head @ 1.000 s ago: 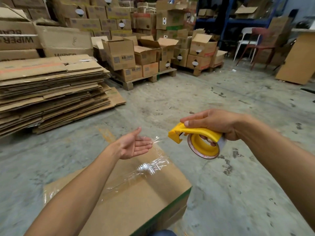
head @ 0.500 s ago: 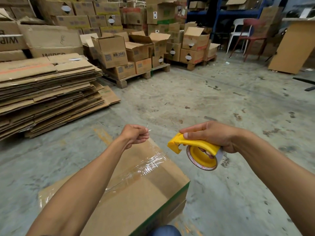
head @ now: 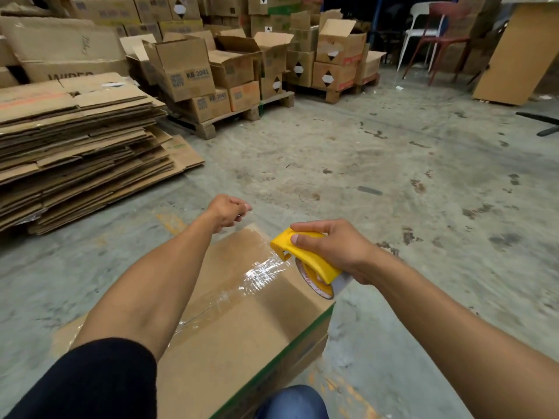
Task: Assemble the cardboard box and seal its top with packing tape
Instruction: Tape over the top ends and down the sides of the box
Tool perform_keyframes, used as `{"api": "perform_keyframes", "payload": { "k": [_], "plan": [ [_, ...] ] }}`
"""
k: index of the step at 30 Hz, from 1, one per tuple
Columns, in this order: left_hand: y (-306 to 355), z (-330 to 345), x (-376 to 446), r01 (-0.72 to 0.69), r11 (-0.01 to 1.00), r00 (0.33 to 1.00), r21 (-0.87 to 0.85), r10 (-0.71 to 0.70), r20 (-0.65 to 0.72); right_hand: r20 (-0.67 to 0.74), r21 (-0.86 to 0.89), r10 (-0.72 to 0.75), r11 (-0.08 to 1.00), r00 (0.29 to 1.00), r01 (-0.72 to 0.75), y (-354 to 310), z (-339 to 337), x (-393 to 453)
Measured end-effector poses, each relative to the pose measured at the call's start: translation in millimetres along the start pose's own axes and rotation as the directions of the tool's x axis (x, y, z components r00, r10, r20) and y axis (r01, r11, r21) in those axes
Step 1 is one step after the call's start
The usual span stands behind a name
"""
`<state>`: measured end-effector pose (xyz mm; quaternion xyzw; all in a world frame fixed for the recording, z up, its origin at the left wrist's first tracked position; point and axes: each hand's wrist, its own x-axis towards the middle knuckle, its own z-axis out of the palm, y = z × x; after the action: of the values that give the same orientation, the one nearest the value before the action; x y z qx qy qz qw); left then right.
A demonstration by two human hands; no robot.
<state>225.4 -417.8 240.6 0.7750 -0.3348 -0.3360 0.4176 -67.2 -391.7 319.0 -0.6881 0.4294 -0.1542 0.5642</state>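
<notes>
Head view | I saw the cardboard box at lower centre, clear tape along its top | right hand gripped the yellow tape dispenser over its far right corner | left hand curled, apparently pinching a thin tape strand.

Floor: bare grey concrete, stained and scuffed. Left: tall stack of flattened cartons. Rear: 2 wooden pallets loaded with cardboard boxes, several open-topped. Rear right: 1 white chair, 1 red chair, leaning brown board. Lighting dim, even.
</notes>
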Motion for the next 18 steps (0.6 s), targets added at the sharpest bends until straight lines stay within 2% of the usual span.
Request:
{"api": "perform_keyframes", "payload": {
  "k": [5, 10, 14, 18],
  "plan": [
    [-20, 6, 19, 0.038, 0.994, 0.999, 0.106, -0.036, -0.020, -0.045, -0.011, -0.038, 0.999, 0.998, 0.037, 36, 33, 17],
    [-38, 25, 33, -0.008, 1.000, 0.996, -0.014, 0.006, -0.084, -0.065, -0.035, -0.045, 0.998, 0.997, 0.043, 48, 40, 32],
    [-57, 28, 44, -0.033, 0.999, 0.986, 0.032, 0.038, -0.164, -0.054, -0.058, -0.068, 0.996, 0.996, 0.065, 49, 41, 40],
    [-64, 30, 51, -0.026, 0.999, 0.982, 0.036, 0.032, -0.188, -0.029, -0.047, -0.050, 0.998, 0.998, 0.048, 50, 41, 47]
  ]
}}
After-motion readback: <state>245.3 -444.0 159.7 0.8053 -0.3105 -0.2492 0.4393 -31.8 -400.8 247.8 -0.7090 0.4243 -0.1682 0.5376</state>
